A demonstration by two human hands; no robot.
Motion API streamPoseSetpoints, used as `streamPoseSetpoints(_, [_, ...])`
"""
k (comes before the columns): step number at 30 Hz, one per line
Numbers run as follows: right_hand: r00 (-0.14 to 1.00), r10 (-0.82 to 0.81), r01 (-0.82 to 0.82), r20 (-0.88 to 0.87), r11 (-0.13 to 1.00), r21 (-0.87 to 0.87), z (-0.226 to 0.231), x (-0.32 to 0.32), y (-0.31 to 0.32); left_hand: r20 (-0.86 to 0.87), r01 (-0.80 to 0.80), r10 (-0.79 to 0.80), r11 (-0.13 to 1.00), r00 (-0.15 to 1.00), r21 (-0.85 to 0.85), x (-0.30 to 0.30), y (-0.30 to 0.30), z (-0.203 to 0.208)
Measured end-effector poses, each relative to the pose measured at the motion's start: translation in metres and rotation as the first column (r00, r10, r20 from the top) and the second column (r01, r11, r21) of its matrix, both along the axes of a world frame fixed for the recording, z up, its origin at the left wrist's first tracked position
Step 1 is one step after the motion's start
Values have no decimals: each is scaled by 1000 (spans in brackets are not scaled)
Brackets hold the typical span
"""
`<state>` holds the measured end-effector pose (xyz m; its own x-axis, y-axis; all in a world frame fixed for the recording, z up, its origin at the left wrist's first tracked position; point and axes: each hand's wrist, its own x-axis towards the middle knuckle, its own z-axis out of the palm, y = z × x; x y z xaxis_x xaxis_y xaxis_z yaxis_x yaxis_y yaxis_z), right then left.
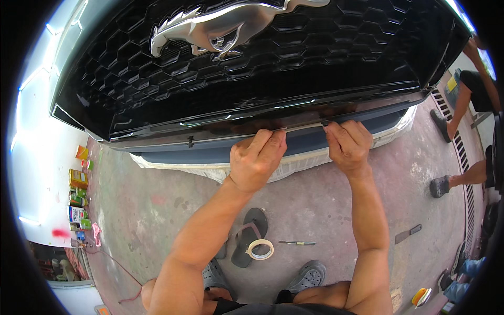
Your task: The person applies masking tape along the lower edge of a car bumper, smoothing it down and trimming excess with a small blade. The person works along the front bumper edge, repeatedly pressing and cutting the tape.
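Both hands work along the lower edge of a glossy black car front bumper (262, 116), below its honeycomb grille (121, 79) with a silver horse emblem (231, 26). My left hand (255, 161) is closed, its fingertips pinching at the edge. To its right, my right hand (350, 148) is also closed in a pinch, with a small dark bit at its fingertips. A thin pale strip (305, 126) runs between the two pinches, close against the bumper. Under it lies a matte dark lower lip (304, 140), bordered by pale masking sheet (294, 167).
On the floor lie a sandal (257, 223), a masking tape roll (271, 252), a pen-like tool (297, 243) and a scraper (408, 233). Several paint cans (78, 179) line the left wall. People's legs (469, 173) and a floor grate (462, 152) are at right.
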<state>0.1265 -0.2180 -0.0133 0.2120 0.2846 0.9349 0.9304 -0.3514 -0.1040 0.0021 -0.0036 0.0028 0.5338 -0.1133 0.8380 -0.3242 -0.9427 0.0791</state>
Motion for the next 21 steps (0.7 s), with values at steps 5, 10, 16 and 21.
streamPoseSetpoints(5, [1000, 6, -6, -3, 1000, -3, 0, -1, 0, -3, 37, -37, 999, 999, 38, -2, 6, 0])
streamPoseSetpoints(10, [1000, 15, -15, -1, 1000, -4, 0, -1, 1, 2, 86, -86, 995, 996, 54, -2, 9, 0])
streamPoseSetpoints(16, [1000, 20, -20, 3, 1000, -7, 1, -1, 0, 1, 93, -93, 994, 996, 50, -1, 10, 3])
streamPoseSetpoints(21, [1000, 16, -16, 6, 1000, -21, 2, 0, -1, -6, 98, -98, 994, 995, 47, 0, 9, 4])
